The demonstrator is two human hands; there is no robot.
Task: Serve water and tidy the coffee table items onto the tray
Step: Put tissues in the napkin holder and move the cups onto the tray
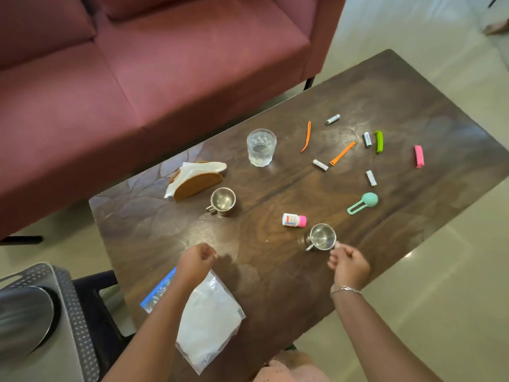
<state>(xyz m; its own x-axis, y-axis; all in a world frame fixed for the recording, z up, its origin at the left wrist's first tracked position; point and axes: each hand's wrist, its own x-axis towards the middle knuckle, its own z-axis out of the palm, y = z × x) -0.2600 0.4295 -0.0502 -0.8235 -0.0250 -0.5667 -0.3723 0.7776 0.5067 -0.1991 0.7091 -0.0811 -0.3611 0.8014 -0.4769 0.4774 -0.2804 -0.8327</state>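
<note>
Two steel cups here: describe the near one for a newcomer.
On the wooden table, look toward the near edge, at the right hand. The cup stands just beyond it, beside the pink-capped bottle; the other cup sits by the napkin holder.

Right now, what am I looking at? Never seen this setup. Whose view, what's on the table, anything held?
No machine here. This is one picture from a camera worn on a person's head, looking down at their two bare hands. On the wooden coffee table stand a glass of water, a napkin holder, a far steel cup and a near steel cup. A pink-capped bottle, a teal scoop, batteries and clips lie scattered. A plastic bag lies near the edge. The left hand is curled, holding nothing visible. The right hand reaches the near cup's rim, but its grip is unclear.
</note>
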